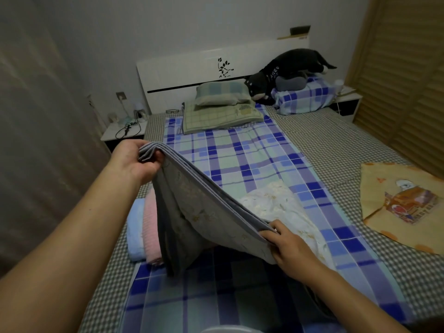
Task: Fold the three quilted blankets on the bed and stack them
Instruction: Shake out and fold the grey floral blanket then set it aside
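Both hands hold the grey quilted blanket up off the bed by its folded edge. The left hand, raised at the far left corner, has fingers and thumb curled round a bundle of several layers; the right hand, lower and nearer, pinches the same stacked edge at the opposite corner, so the fold runs as a sloping ridge between them and the rest of the cloth hangs down to the mattress.

Judging by the layers already doubled together, this blanket is midway through its folding, with at least one more fold needed before it makes a compact packet. The next move would seem to call for bringing the two held corners down evenly, keeping the layers aligned so none slips out, then laying the packet flat.

Just left of the hanging cloth, a pink blanket and a light blue one lie folded side by side, touching each other, near the left edge of the bed. A white floral cloth lies crumpled just right of the grey blanket on the blue plaid sheet.

No container shows anywhere on the bed, so nothing is held in one.
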